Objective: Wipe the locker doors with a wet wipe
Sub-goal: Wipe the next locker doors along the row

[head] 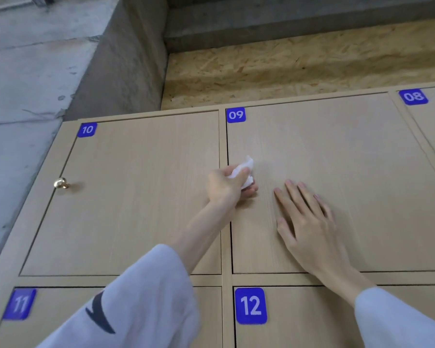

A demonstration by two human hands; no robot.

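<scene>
Across the whole lower part of the view runs the bank of pale wood-grain lockers (146, 197), its numbered doors filling the frame: door 10 (126, 192) on the left with a small brass knob (60, 183) near its left edge, door 09 (337, 172) to its right, a sliver of door 08 (432, 126) at the far right, and doors 11 (48, 320) and 12 (299, 320) in the near row. Beyond the lockers a chipboard panel (286, 71) rises on the right, and bare grey concrete (35, 59) fills the left and the far top. Both pale sleeves reach in from the near edge. Spread flat on door 09, the right hand (309, 222) presses with straight fingers and holds nothing. At the seam between doors 10 and 09 the left hand (229, 184) has its fingers curled round the wet wipe (241, 170), bunched into a small white wad that pokes out above the thumb. Balled up so tightly, the wipe likely offers only a little cloth to the door, so strokes could leave strips uncleaned or let knuckles rub the wood instead. Door 09 shows no knob in view; leaning on it might push it in or spring it. A faint paler patch shows on door 09 beyond the wipe, whether damp or glare I cannot tell.
</scene>
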